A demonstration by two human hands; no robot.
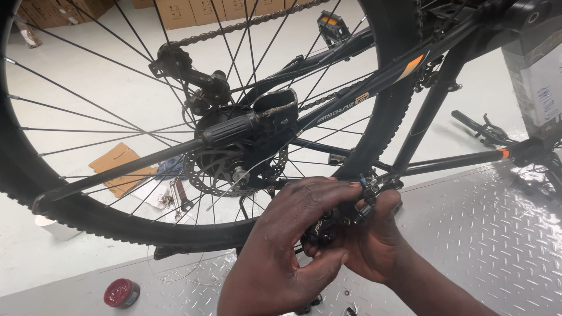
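Note:
A black bicycle hangs upside down, its rear wheel point(88, 199) filling the left half of the view. A brake disc point(205, 175) sits at the hub, with the derailleur point(193, 79) and chain above it. My left hand point(281, 234) and my right hand point(374, 234) are cupped together just below the frame stay, both gripping a small black brake caliper point(333, 225). A thin cable point(246, 175) runs from the hub area toward my hands. The caliper is mostly hidden by my fingers.
A metal tread-plate platform point(486, 234) lies under my hands. A round red tin point(121, 292) rests on its left end. Tools point(175, 199) and cardboard point(120, 167) lie on the white floor behind the wheel. Cardboard boxes point(193, 10) line the far wall.

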